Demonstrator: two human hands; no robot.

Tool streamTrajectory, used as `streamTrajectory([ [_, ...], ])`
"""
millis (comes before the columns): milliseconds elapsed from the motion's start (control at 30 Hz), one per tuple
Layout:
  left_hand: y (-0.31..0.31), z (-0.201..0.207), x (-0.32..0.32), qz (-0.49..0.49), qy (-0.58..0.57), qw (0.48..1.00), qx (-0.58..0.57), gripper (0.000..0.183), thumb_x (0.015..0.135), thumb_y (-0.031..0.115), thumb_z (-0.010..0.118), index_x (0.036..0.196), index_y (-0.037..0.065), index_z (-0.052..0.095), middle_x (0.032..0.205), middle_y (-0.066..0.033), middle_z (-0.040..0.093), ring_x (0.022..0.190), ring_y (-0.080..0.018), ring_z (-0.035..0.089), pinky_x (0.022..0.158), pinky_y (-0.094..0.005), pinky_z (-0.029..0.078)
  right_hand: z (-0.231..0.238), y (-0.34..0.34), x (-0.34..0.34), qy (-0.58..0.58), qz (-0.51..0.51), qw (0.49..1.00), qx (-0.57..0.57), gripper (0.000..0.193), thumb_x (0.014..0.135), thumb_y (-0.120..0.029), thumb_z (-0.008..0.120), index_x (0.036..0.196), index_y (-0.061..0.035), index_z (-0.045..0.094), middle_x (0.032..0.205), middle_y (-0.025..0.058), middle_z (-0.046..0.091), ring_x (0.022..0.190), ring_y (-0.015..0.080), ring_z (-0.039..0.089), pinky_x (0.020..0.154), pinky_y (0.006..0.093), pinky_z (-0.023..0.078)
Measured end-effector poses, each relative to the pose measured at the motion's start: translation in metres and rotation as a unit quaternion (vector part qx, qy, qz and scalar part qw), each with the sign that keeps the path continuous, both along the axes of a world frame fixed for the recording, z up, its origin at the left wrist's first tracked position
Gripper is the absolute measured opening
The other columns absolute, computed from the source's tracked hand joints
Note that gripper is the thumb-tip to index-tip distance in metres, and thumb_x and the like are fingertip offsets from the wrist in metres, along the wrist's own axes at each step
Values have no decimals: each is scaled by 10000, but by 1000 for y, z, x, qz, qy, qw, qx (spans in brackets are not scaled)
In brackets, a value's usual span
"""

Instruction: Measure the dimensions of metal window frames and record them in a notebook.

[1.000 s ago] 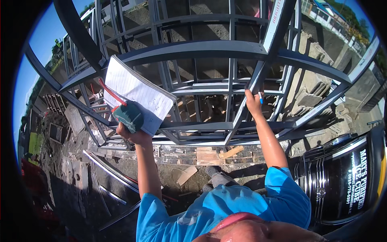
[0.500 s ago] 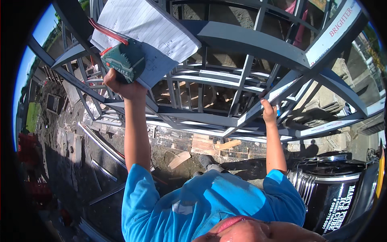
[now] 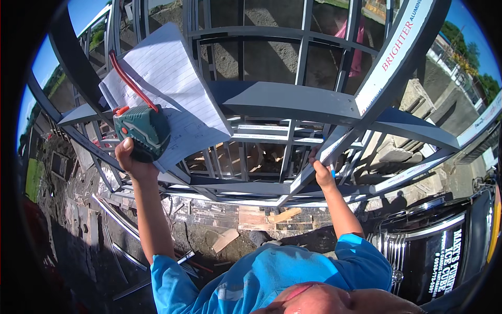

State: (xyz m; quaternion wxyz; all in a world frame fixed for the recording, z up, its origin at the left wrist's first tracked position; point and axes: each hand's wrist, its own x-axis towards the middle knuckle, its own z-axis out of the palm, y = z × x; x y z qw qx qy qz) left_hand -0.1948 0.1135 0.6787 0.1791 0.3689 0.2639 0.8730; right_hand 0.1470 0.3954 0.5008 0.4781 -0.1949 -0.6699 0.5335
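Observation:
My left hand (image 3: 137, 163) is closed around a dark green tape measure (image 3: 142, 135) with a red strap, thumb on its near side. Under the tape measure, in the same hand, lies lined paper (image 3: 180, 86) with handwriting and sketched lines. My right hand (image 3: 323, 171) is closed at a slanting aluminium bar (image 3: 330, 148) of a dark grey frame, its fingertips at the bar and partly hidden. A slim blue-and-white pen (image 3: 333, 170) sticks out beside that hand's palm.
A curved frame piece (image 3: 285, 99) spans the middle, with more bars beyond. Wood scraps (image 3: 226, 239) and metal lengths (image 3: 116, 215) lie on the ground below. A black vehicle-like body (image 3: 426, 251) with white lettering stands at lower right. Pink cloth (image 3: 357, 49) hangs at the back.
The whole view has shifted, so the frame and both hands appear farther left. My left hand still holds the tape measure and paper, now lower in the picture. My right hand stays at the bar.

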Motion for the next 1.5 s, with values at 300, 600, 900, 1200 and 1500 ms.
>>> streamTrajectory([
  [300,-79,31,84,49,-18,999,-1,532,788,258,560,1212,-61,510,1083,-182,640,947,-270,659,850,-396,551,34,-70,68,28,10,1000,4,351,695,-31,607,1041,-36,546,884,49,581,827,147,561,788,285,441],
  [600,-214,94,217,-76,39,994,72,415,835,266,527,1087,-59,586,1035,-172,667,904,-265,679,845,-379,551,81,-176,131,91,63,991,-70,430,691,5,597,1101,-45,477,903,74,522,871,181,536,867,319,439],
  [900,-351,149,366,122,34,987,100,132,712,69,641,807,-23,628,791,-117,669,657,-196,673,683,-330,572,126,-247,207,87,206,975,-9,416,767,-98,569,1145,2,429,926,88,473,888,195,471,910,334,388],
  [1200,-435,162,491,342,106,931,74,96,756,37,599,784,1,683,801,-132,680,733,-203,683,721,-331,573,135,-245,192,65,443,892,-58,369,822,-91,564,1146,-1,411,997,89,450,940,171,457,933,317,374],
  [1500,-529,164,625,473,117,873,14,137,748,143,633,833,36,643,835,-112,680,771,-232,699,765,-393,577,177,-384,197,33,545,835,-66,448,750,-136,555,1132,21,385,951,102,401,921,185,427,935,332,358],
])
